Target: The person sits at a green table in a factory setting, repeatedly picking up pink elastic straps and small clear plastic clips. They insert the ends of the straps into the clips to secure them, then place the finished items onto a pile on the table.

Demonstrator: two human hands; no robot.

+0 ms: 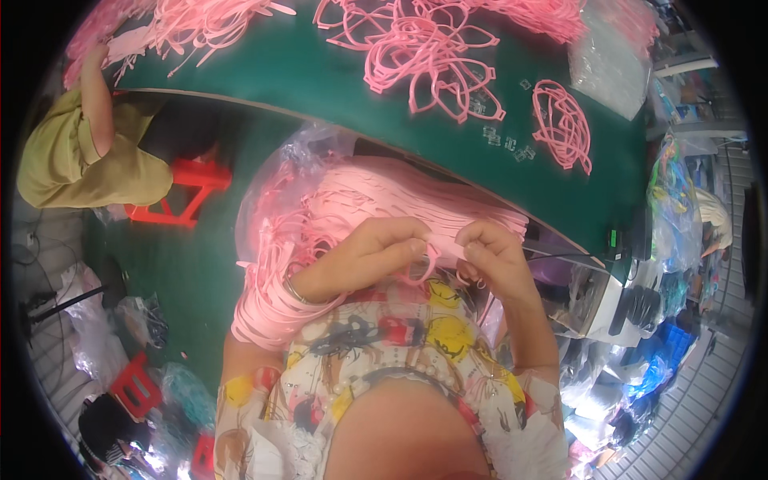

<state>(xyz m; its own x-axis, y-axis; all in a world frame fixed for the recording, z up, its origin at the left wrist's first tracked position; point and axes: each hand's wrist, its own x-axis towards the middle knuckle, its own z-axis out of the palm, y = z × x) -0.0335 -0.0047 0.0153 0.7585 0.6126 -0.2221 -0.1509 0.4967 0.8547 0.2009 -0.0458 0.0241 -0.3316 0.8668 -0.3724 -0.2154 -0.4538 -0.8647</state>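
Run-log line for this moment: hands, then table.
left hand: pinching pink strap | right hand: pinching pink strap | left arm: draped straps | green table: looped straps

Straps, centre (400,188): pale pink. Loops, far on table (432,64): pink, slightly deeper. Coil, far right (562,124): also pink. Table (304,68): plain dark green. Floor, left (184,280): green. Worn garment, near (384,332): white ground, printed in yellow, red and dark patches. Co-worker's top, far left (60,164): plain olive-yellow. Stool beside it (196,178): bright red. Plastic, right (662,356): vivid blue. Tiled surface, near right (676,424): pale grey, darker grid lines.
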